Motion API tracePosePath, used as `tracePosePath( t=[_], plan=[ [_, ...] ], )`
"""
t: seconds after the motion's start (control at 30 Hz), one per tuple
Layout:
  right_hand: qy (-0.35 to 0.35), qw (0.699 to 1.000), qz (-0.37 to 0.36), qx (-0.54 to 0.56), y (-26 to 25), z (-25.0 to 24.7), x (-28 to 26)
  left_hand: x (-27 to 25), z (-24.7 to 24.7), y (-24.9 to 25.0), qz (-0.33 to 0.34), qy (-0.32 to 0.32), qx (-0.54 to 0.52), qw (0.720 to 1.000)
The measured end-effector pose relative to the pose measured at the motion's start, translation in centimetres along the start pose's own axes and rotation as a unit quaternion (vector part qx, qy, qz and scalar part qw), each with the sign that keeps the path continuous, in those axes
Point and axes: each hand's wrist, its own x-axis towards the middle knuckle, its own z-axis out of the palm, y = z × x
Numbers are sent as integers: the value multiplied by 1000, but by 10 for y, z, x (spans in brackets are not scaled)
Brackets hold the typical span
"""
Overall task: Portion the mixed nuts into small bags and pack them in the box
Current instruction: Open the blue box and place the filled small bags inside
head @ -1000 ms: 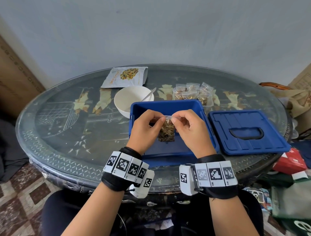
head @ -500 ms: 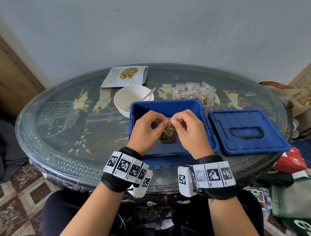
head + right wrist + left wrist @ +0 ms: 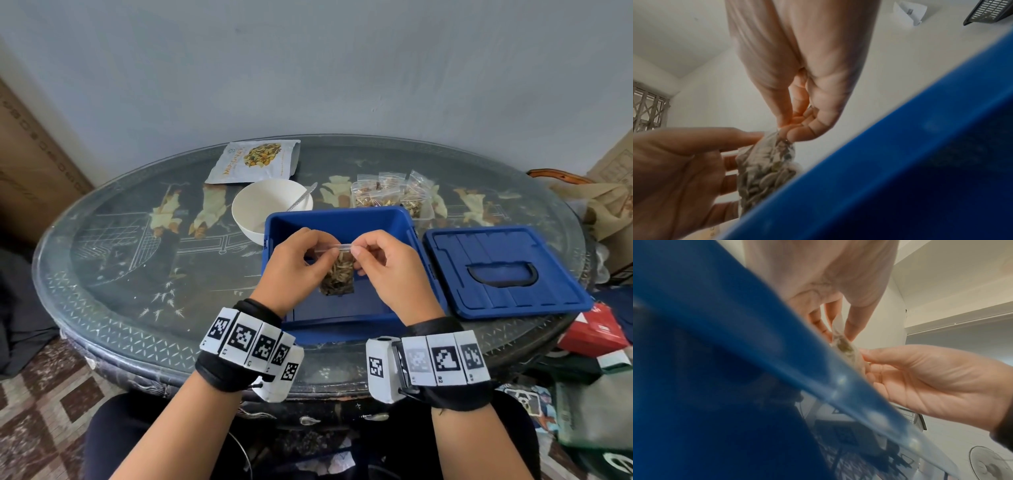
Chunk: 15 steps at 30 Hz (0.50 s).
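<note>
On the far left of the worktop (image 3: 113, 281) a white printed pouch of mixed nuts (image 3: 255, 161) lies flat near the back edge; its gold lettering is too small to read. Just in front of it stands a white bowl (image 3: 265, 214) with a metal spoon (image 3: 303, 198) leaning on its right rim, and the bowl touches the back left corner of the open blue box (image 3: 342, 219).

Above the box, the left hand (image 3: 296, 265) pinches the top strip of a small clear bag of nuts (image 3: 337, 277) between thumb and forefinger, and the right hand (image 3: 387, 267) pinches the same strip from the other side with its other fingers curled. The bag hangs upright between them, its lower half filled with pale seeds and nuts, apart from the box floor. The wrist views show the blue box wall close under both hands.

Behind the box's right back corner lies a cluster of filled small bags (image 3: 394, 193). To the right, the blue lid (image 3: 507, 270) with a dark handle lies flat beside the box, reaching the worktop's front right edge. Boxes and bags crowd the floor beyond that edge. Bare worktop lies to the left of the box.
</note>
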Motion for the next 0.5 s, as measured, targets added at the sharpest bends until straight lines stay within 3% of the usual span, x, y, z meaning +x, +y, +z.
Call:
tracePosePath(
  t=[0.33, 0.5],
  plan=[
    [-9, 998, -47, -52, 2, 2, -2, 4, 2, -2, 75, 16, 46, 996],
    [-6, 995, -52, -79, 3, 0, 1, 9, 2, -1, 117, -11, 100, 988]
  ],
)
